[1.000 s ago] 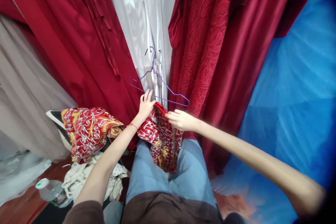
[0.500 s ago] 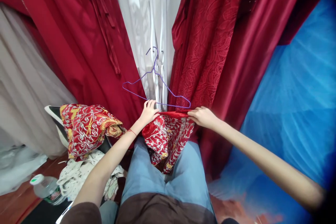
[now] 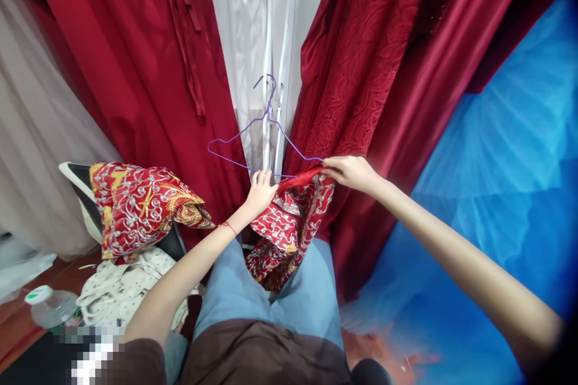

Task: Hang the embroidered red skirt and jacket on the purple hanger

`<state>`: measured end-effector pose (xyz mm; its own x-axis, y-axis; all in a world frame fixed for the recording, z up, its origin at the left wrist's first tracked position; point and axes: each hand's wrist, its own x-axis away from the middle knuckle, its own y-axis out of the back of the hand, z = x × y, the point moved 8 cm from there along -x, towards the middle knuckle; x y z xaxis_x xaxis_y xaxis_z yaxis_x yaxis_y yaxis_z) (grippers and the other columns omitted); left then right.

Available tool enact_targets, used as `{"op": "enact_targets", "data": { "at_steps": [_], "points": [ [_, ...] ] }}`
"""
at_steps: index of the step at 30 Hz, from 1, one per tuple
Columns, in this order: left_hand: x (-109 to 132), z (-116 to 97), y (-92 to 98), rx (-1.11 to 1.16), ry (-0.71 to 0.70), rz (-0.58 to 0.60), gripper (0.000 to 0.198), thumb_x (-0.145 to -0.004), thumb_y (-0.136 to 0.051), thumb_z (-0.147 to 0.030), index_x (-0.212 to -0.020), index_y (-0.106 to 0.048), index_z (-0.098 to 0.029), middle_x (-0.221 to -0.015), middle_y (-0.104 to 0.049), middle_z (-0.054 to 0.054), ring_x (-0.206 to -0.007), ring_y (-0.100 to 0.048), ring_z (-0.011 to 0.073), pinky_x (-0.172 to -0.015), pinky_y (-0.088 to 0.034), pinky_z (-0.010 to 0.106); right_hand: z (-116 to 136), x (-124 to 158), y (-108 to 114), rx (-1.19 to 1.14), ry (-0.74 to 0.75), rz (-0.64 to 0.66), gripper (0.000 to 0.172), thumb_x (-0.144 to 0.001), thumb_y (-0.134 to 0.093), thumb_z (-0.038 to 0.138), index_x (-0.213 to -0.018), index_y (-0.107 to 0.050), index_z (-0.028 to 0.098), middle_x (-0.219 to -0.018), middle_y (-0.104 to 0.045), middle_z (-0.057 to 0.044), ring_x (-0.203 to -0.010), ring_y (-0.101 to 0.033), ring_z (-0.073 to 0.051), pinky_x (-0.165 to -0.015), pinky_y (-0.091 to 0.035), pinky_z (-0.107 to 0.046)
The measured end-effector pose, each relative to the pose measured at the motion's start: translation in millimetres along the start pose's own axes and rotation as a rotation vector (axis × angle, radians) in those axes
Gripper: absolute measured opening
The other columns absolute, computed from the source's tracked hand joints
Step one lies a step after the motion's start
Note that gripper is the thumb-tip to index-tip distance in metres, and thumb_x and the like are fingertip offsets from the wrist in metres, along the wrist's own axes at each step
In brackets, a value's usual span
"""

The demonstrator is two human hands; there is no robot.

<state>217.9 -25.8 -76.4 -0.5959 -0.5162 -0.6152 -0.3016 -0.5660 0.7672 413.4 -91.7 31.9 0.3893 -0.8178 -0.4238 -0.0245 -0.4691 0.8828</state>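
Observation:
A red embroidered garment (image 3: 282,225) with silver and gold patterning hangs between my two hands, its plain red top edge stretched across. My left hand (image 3: 262,192) grips that edge on the left, fingers closed near the hanger's bottom bar. At the other end, my right hand (image 3: 350,171) pinches the garment's edge, close to the hanger's right corner. The purple wire hanger (image 3: 239,137) is upright just behind the garment, its hook at the top. The right corner of the hanger is hidden behind my right hand and the red cloth.
Dark red gowns (image 3: 180,72) hang on both sides of white fabric and straps. To the right spreads a blue tulle dress (image 3: 469,222). On the left, another red embroidered piece (image 3: 135,210) lies over a chair, above white dotted cloth (image 3: 117,289) and a plastic bottle (image 3: 52,307).
My right hand has risen with its end of the garment, up to the hanger's right corner. The red edge now slants up to the right. The view has shifted slightly.

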Motion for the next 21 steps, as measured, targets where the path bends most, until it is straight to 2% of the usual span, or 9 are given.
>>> {"op": "enact_targets", "data": {
  "at_steps": [4,8,11,14,18,21],
  "points": [
    [0.8,-1.9,7.8,-0.047,-0.011,-0.034,0.029,-0.095,-0.048,-0.021,-0.107,-0.075,-0.018,-0.133,-0.059,0.021,-0.128,-0.051,0.0358,-0.108,-0.039,0.057,9.6,-27.6,8.7,-0.103,0.004,-0.075,0.025,-0.099,-0.045,0.034,-0.097,-0.067,0.022,-0.098,-0.074,-0.006,-0.087,-0.067,-0.020,-0.066,-0.040,-0.026],
    [-0.3,-15.1,13.2,-0.072,-0.049,-0.036,0.028,-0.092,-0.049,-0.015,-0.101,-0.076,-0.014,-0.127,-0.062,0.022,-0.125,-0.055,0.0354,-0.107,-0.042,0.055,34.1,-58.2,15.9,-0.165,0.048,-0.175,0.023,-0.098,-0.046,0.034,-0.090,-0.063,0.021,-0.090,-0.068,-0.006,-0.080,-0.062,-0.019,-0.068,-0.039,-0.027],
    [0.2,-25.4,13.7,-0.112,-0.062,-0.051,0.027,-0.092,-0.049,-0.013,-0.099,-0.076,-0.011,-0.122,-0.065,0.022,-0.122,-0.058,0.0346,-0.108,-0.043,0.054,53.3,-78.8,10.9,-0.227,0.053,-0.256,0.020,-0.097,-0.045,0.031,-0.086,-0.059,0.021,-0.089,-0.064,-0.007,-0.077,-0.058,-0.020,-0.069,-0.038,-0.028],
    [2.3,-24.8,12.8,-0.109,-0.052,-0.074,0.025,-0.092,-0.052,-0.015,-0.098,-0.075,-0.008,-0.122,-0.065,0.023,-0.123,-0.059,0.0356,-0.110,-0.043,0.054,62.1,-94.6,-4.5,-0.387,0.030,-0.293,0.018,-0.094,-0.045,0.027,-0.078,-0.048,0.022,-0.081,-0.058,-0.005,-0.072,-0.052,-0.019,-0.070,-0.039,-0.029],
    [10.1,-15.7,13.8,-0.015,-0.069,-0.100,0.021,-0.089,-0.056,-0.017,-0.098,-0.072,-0.007,-0.138,-0.057,0.026,-0.138,-0.047,0.0375,-0.117,-0.037,0.056,57.5,-105.3,-26.9,-0.611,-0.022,-0.287,0.023,-0.093,-0.046,0.032,-0.074,-0.035,0.025,-0.070,-0.051,0.001,-0.067,-0.048,-0.017,-0.069,-0.042,-0.030],
    [26.4,-6.9,16.1,0.073,-0.044,-0.159,0.020,-0.091,-0.052,-0.017,-0.098,-0.069,-0.009,-0.150,-0.046,0.026,-0.149,-0.033,0.0355,-0.120,-0.033,0.055,52.6,-106.6,-36.3,-0.658,-0.037,-0.262,0.024,-0.093,-0.045,0.038,-0.076,-0.032,0.026,-0.068,-0.048,0.002,-0.066,-0.046,-0.016,-0.068,-0.042,-0.031]
  ]
}}
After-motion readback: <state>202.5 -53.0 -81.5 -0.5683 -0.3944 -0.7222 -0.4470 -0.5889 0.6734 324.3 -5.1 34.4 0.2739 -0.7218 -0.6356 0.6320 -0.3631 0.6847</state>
